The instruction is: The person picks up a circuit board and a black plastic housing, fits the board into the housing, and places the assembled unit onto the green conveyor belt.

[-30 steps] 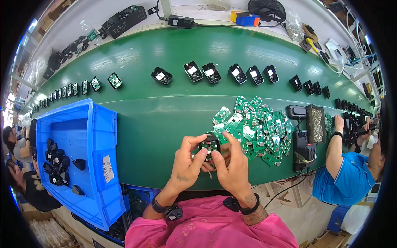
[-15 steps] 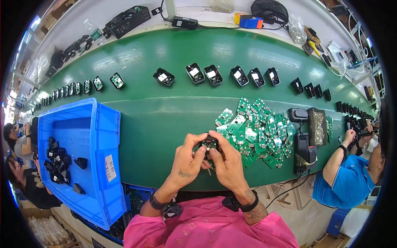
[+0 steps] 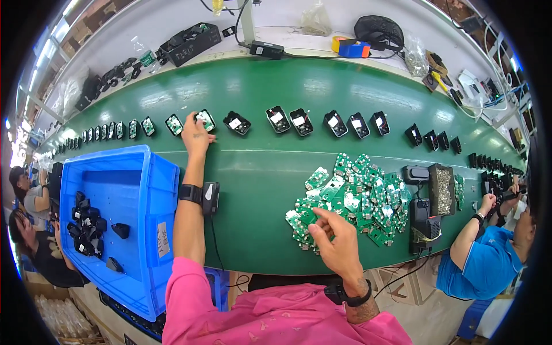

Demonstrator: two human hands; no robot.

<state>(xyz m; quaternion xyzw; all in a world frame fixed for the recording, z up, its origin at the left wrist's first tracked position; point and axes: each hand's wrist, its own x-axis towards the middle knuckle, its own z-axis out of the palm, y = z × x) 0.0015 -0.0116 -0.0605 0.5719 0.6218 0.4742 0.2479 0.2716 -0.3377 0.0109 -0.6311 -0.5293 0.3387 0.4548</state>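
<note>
My left hand [image 3: 196,137] reaches out to the row at the back, thumb and fingers at the near left edge of a black plastic housing [image 3: 205,119] with a green circuit board inside. Just left of it sits a similar housing [image 3: 174,125]; to its right is one with a white block inside [image 3: 236,123]. My right hand [image 3: 336,238] hovers by the near edge of a heap of green circuit boards [image 3: 368,195]. Its thumb and index finger stand apart with nothing between them, and the other fingers are bent.
A blue bin [image 3: 150,190] with several black plastic parts [image 3: 86,224] stands at left. Beyond the boards are a black corded device [image 3: 424,221] and a tray of small metal parts [image 3: 441,190]. Housings line the green table [image 3: 241,190]. A co-worker in blue [image 3: 483,253] works at right.
Both hands held a black housing together near my body. My left hand has carried it to the back row, while my right hand has moved right to the circuit boards.
</note>
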